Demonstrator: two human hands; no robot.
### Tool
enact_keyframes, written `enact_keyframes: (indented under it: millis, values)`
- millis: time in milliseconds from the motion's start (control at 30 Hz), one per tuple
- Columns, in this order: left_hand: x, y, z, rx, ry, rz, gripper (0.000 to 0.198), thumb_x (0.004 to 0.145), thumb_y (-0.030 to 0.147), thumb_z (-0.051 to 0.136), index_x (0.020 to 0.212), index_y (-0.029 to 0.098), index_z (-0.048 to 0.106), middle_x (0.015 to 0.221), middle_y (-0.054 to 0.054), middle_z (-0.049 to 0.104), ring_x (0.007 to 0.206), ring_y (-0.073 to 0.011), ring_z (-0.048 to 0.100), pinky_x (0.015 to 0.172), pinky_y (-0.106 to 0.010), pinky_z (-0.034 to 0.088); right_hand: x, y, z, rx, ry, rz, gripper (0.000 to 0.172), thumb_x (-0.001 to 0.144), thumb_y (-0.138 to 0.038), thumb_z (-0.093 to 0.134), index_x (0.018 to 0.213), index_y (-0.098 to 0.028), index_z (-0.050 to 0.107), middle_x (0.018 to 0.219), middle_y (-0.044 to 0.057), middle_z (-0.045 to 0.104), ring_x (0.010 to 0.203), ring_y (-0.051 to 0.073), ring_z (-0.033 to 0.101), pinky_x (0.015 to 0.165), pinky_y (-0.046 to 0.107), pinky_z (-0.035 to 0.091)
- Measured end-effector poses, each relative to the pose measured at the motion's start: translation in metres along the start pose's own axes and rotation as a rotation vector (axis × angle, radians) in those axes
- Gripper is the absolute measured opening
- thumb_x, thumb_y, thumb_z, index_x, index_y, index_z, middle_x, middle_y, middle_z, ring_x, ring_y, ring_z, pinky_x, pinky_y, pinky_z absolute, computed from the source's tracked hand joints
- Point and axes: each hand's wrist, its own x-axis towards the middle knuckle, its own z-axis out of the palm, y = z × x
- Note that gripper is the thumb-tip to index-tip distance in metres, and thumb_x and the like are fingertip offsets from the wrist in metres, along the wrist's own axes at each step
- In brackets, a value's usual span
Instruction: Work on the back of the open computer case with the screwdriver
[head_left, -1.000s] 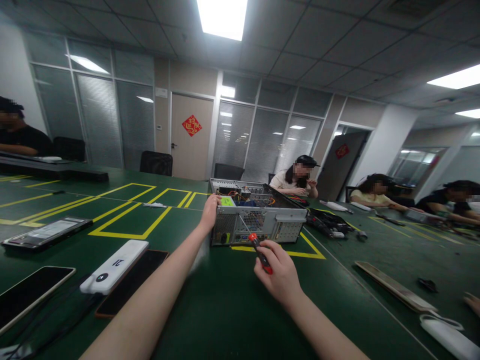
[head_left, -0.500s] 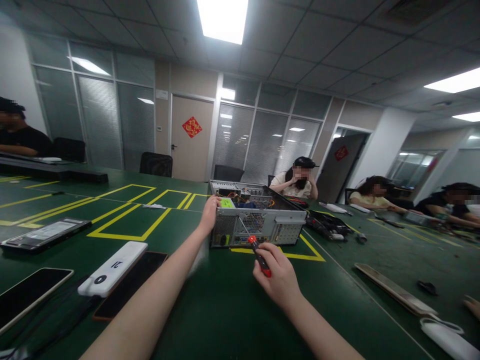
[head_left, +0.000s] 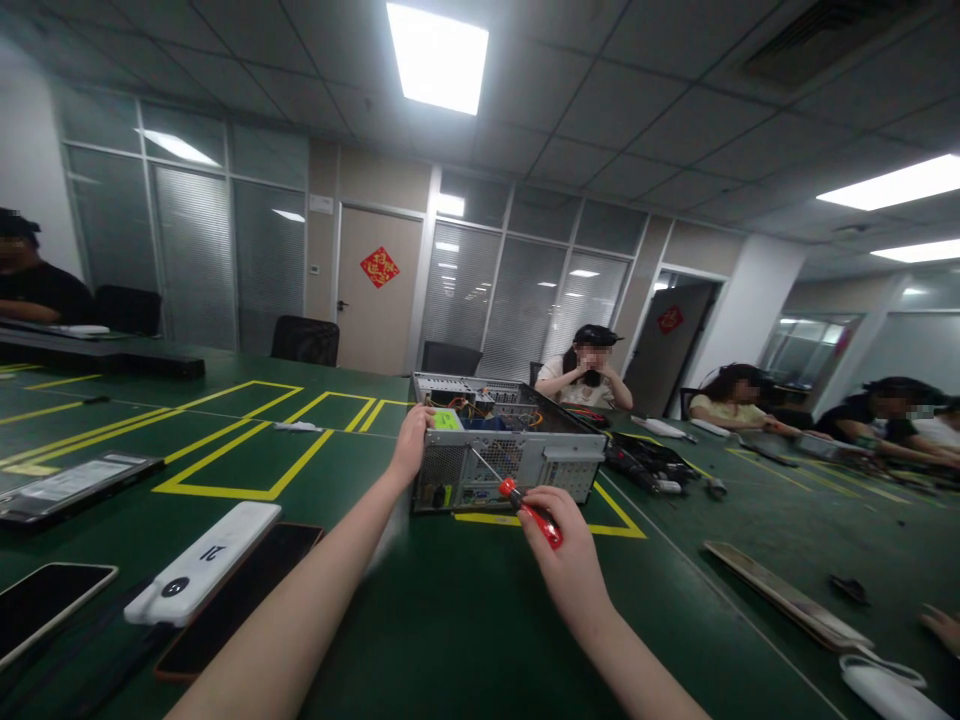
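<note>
An uncovered computer case (head_left: 564, 452) lies on the green table with its rear panel facing me. Inside are wires and, at the left corner, a power supply with a yellow-green label (head_left: 445, 420). My left hand (head_left: 410, 445) is closed on that left corner, its fingertips over the top edge beside the label. In my right hand (head_left: 559, 535) is a red-and-black screwdriver (head_left: 513, 490), gripped by the handle. Its shaft slants up and left, and the tip meets the rear panel near the power supply's lower right corner. A screw there is too small to make out.
Left of me lie a hard drive (head_left: 79, 487), a white power bank (head_left: 206, 562), a dark phone (head_left: 240, 600) and another phone (head_left: 49, 610). A black tool bag (head_left: 649, 460) sits right of the case. A long flat bar (head_left: 784, 595) lies farther right. Several people sit around the table.
My view has tilted up and shifted slightly right. The screwdriver's handle has turned in my right hand, showing more red, while its tip stays at the rear panel. My left hand keeps its place.
</note>
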Motion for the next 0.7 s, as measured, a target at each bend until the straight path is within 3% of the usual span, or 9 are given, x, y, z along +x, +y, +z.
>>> enact_keyframes:
  millis: [67,167,300,400,500,600,700]
  values:
    - [0.0,-0.001,0.001,-0.005,0.016,-0.002,0.033,0.094,0.03,0.028,0.069,0.022,0.05,0.104,-0.006,0.067,0.12,-0.0199,0.054,0.116,-0.04,0.034,0.002,-0.001,-0.001,0.049,0.013,0.066,0.008,0.083,-0.025,0.062,0.09,-0.021,0.064,0.096,0.007,0.066,0.09,0.023,0.067,0.081,0.038,0.057]
    - [-0.001,-0.002,0.002,-0.007,0.03,0.001,0.035,0.095,0.031,0.027,0.069,0.023,0.05,0.104,-0.006,0.067,0.118,-0.0197,0.055,0.117,-0.04,0.033,0.005,-0.003,-0.006,0.071,-0.035,0.092,0.02,0.077,-0.018,0.062,0.096,-0.022,0.066,0.096,0.006,0.066,0.088,0.022,0.067,0.079,0.036,0.057]
    - [-0.001,0.0,0.001,-0.005,0.012,0.023,0.036,0.095,0.033,0.027,0.069,0.023,0.05,0.101,-0.006,0.068,0.115,-0.0201,0.057,0.117,-0.041,0.034,0.009,-0.004,-0.011,0.088,-0.086,0.172,0.021,0.078,-0.024,0.064,0.098,-0.022,0.068,0.092,0.007,0.068,0.082,0.023,0.067,0.067,0.033,0.056]
    - [-0.002,0.0,0.001,-0.012,0.019,0.023,0.035,0.094,0.033,0.027,0.07,0.022,0.05,0.104,-0.007,0.067,0.118,-0.0205,0.056,0.116,-0.042,0.034,0.009,0.0,-0.008,0.213,-0.218,0.43,0.019,0.085,-0.036,0.059,0.093,-0.021,0.066,0.075,0.004,0.067,0.061,0.018,0.061,0.048,0.026,0.046]
    - [-0.001,-0.002,0.002,-0.012,0.022,0.033,0.035,0.094,0.033,0.028,0.069,0.022,0.05,0.103,-0.007,0.068,0.114,-0.0206,0.057,0.116,-0.042,0.034,0.008,0.004,-0.002,0.554,-0.34,0.786,0.025,0.09,-0.043,0.054,0.087,-0.019,0.06,0.056,-0.003,0.057,0.038,0.007,0.039,0.036,0.016,0.026]
    - [0.0,-0.004,0.003,-0.014,0.024,0.034,0.037,0.094,0.034,0.026,0.068,0.023,0.049,0.1,-0.006,0.068,0.112,-0.0199,0.058,0.116,-0.041,0.034,0.007,0.003,0.003,1.045,-0.357,1.113,0.028,0.091,-0.044,0.056,0.083,-0.017,0.054,0.057,-0.005,0.054,0.033,0.0,0.023,0.034,0.011,0.015]
    - [0.0,-0.004,0.004,-0.016,0.022,0.024,0.038,0.095,0.036,0.027,0.067,0.022,0.049,0.1,-0.006,0.068,0.112,-0.0197,0.058,0.117,-0.041,0.033,0.008,-0.002,0.004,1.398,-0.318,1.346,0.03,0.096,-0.039,0.052,0.077,-0.015,0.052,0.057,-0.006,0.051,0.032,-0.003,0.022,0.033,0.008,0.015]
